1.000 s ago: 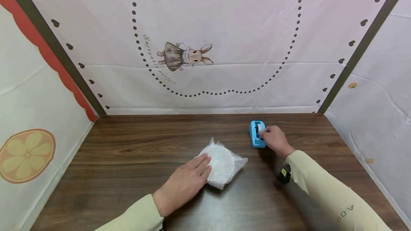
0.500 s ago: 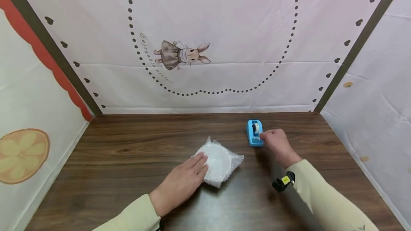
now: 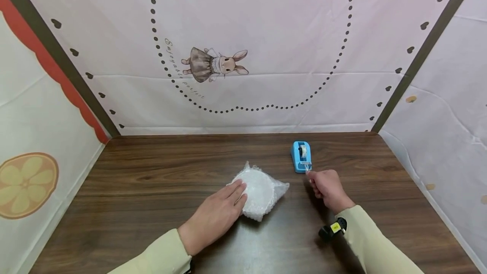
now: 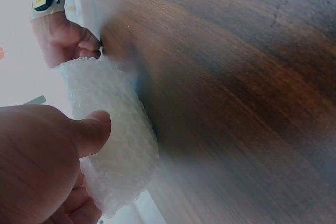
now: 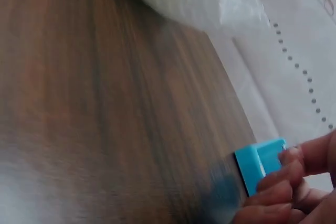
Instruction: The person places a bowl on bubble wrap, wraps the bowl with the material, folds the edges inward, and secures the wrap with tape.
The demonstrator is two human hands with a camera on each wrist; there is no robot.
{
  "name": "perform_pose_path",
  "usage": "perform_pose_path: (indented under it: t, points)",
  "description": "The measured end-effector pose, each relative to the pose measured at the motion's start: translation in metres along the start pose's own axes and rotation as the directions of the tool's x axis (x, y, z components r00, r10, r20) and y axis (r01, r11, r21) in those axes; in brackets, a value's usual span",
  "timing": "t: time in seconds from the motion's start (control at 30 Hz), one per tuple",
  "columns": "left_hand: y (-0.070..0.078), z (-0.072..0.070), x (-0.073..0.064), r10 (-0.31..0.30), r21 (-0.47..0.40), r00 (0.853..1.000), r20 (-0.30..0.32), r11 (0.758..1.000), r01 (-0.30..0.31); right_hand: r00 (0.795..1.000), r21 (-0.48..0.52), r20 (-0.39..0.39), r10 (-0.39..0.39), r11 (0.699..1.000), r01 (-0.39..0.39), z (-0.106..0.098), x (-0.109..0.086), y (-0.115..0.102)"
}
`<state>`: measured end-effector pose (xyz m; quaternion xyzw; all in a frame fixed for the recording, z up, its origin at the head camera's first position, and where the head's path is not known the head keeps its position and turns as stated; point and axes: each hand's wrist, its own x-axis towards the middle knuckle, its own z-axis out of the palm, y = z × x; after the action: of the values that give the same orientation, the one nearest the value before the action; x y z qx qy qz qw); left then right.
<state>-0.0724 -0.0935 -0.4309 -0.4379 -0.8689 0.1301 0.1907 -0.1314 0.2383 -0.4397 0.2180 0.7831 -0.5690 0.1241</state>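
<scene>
A round, flat package in bubble wrap point(image 3: 261, 193) lies on the table, one loose corner sticking out to the right. My left hand point(image 3: 214, 220) rests on its left part with straight fingers; the left wrist view shows the thumb against the side of the bubble wrap point(image 4: 121, 140). To the package's right and farther back stands a blue tape dispenser point(image 3: 295, 156) with a small roll of tape point(image 3: 302, 151). Just in front of the dispenser, my right hand point(image 3: 329, 188) pinches the end of the clear tape point(image 3: 307, 167) between thumb and forefinger, its other fingers curled.
The brown wooden table point(image 3: 160, 168) runs back to a printed cloth wall point(image 3: 281, 45). Cloth side walls point(image 3: 34, 121) stand at left and right. A black device with a yellow label point(image 3: 335, 226) sits on my right wrist.
My right hand has come from beside the tape roll towards me, drawing the tape end out past the dispenser's front. The left hand and the package stay put.
</scene>
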Motion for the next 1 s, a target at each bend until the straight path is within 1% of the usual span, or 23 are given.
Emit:
perform_pose_path:
  t: [0.2, 0.33, 0.4, 0.47, 0.5, 0.57, 0.63, 0.67, 0.73, 0.8, 0.87, 0.9, 1.0]
  points:
    - [-0.001, -0.001, 0.0, -0.007, 0.004, 1.0, 0.009, 1.0, 0.007, 0.995, -0.06, 0.07, 0.069, 0.996, -0.065, -0.001, 0.013, -0.002]
    - [-0.001, -0.002, 0.001, -0.013, 0.005, 1.0, 0.016, 1.0, 0.012, 0.992, -0.12, 0.096, 0.076, 0.991, -0.064, 0.0, 0.018, -0.003]
    - [-0.001, -0.002, 0.001, -0.015, 0.004, 1.0, 0.011, 1.0, 0.014, 0.992, -0.131, 0.11, 0.057, 0.99, -0.042, 0.001, 0.016, -0.003]
    - [-0.001, -0.003, 0.002, -0.011, 0.002, 1.0, 0.0, 1.0, 0.011, 0.992, -0.123, 0.128, 0.02, 0.992, -0.004, 0.002, 0.011, -0.004]
    - [-0.001, -0.003, 0.002, -0.008, 0.003, 1.0, -0.006, 1.0, 0.008, 0.991, -0.109, 0.132, -0.012, 0.994, 0.026, 0.002, 0.007, -0.006]
    - [-0.001, -0.004, 0.003, -0.003, -0.001, 1.0, -0.021, 1.0, 0.003, 0.985, -0.079, 0.141, -0.098, 0.991, 0.11, 0.005, -0.004, -0.014]
    - [-0.001, -0.005, 0.004, 0.001, 0.001, 0.999, -0.033, 1.0, -0.001, 0.967, -0.062, 0.149, -0.208, 0.974, 0.22, 0.01, -0.017, -0.025]
    - [-0.001, -0.005, 0.005, 0.002, 0.001, 0.999, -0.037, 1.0, -0.002, 0.951, -0.061, 0.154, -0.266, 0.959, 0.278, 0.014, -0.024, -0.031]
    - [-0.001, -0.006, 0.005, -0.007, -0.012, 0.999, -0.04, 1.0, 0.006, 0.912, -0.052, 0.186, -0.366, 0.923, 0.381, 0.025, -0.035, -0.043]
    - [-0.001, -0.006, 0.006, -0.016, -0.025, 0.999, -0.036, 1.0, 0.015, 0.873, -0.028, 0.23, -0.431, 0.893, 0.448, 0.038, -0.043, -0.051]
    - [-0.001, -0.006, 0.006, -0.027, -0.043, 0.999, -0.021, 0.999, 0.026, 0.837, -0.001, 0.277, -0.471, 0.871, 0.491, 0.051, -0.045, -0.057]
    - [-0.001, -0.006, 0.006, -0.033, -0.053, 0.999, -0.013, 0.998, 0.032, 0.825, 0.013, 0.295, -0.482, 0.865, 0.501, 0.058, -0.045, -0.059]
    - [-0.002, -0.006, 0.007, -0.044, -0.077, 0.999, 0.004, 0.996, 0.044, 0.801, 0.021, 0.323, -0.504, 0.85, 0.526, 0.076, -0.042, -0.064]
